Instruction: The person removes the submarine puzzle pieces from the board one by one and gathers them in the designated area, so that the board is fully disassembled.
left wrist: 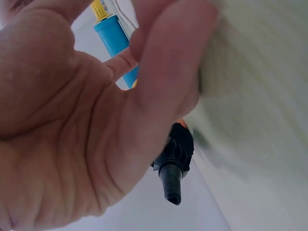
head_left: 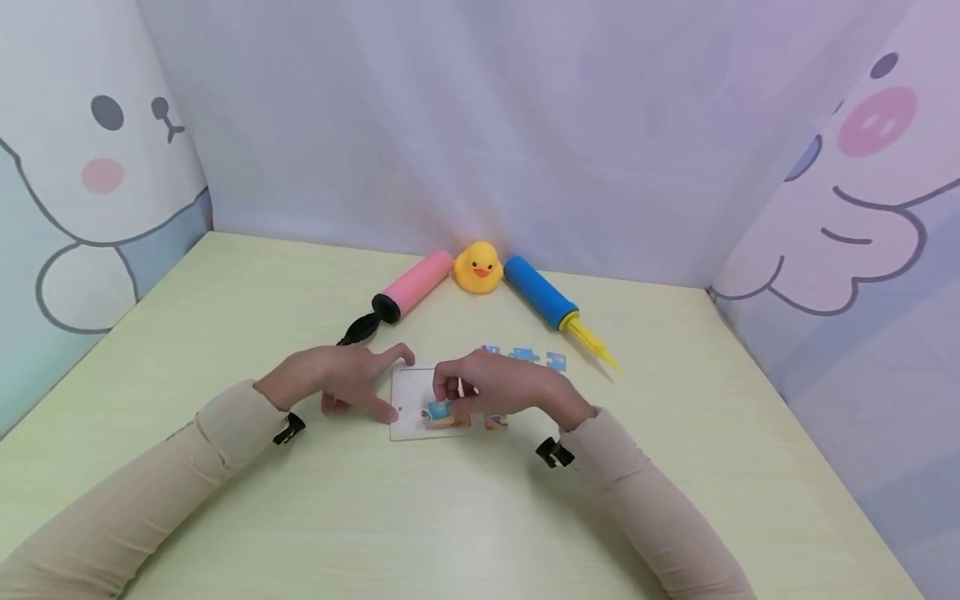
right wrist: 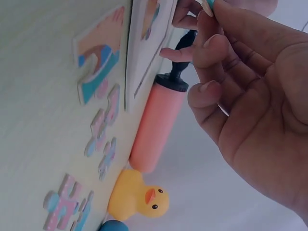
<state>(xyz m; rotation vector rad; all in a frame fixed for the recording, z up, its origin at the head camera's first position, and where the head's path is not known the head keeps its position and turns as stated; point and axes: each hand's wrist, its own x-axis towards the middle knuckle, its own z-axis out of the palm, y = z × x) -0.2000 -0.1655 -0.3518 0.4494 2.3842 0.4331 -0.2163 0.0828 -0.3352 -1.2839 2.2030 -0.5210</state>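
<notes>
A white puzzle board (head_left: 411, 383) lies flat on the table, with some picture pieces (head_left: 450, 421) at its lower side. My left hand (head_left: 352, 379) rests at the board's left edge, thumb and index finger spread apart. Over the board's right part, my right hand (head_left: 498, 383) pinches a small puzzle piece (right wrist: 209, 7) between thumb and index finger; only its teal and pale edge shows in the right wrist view. The right hand hides part of the board. A loose puzzle piece (right wrist: 98, 53) lies beside the board on the table.
More loose puzzle pieces (head_left: 524, 354) lie beyond the right hand. Behind the board are a pink pump (head_left: 420, 282) with a black handle, a yellow rubber duck (head_left: 478, 268) and a blue pump (head_left: 540, 292) with a yellow end. A curtain (head_left: 450, 125) backs the table.
</notes>
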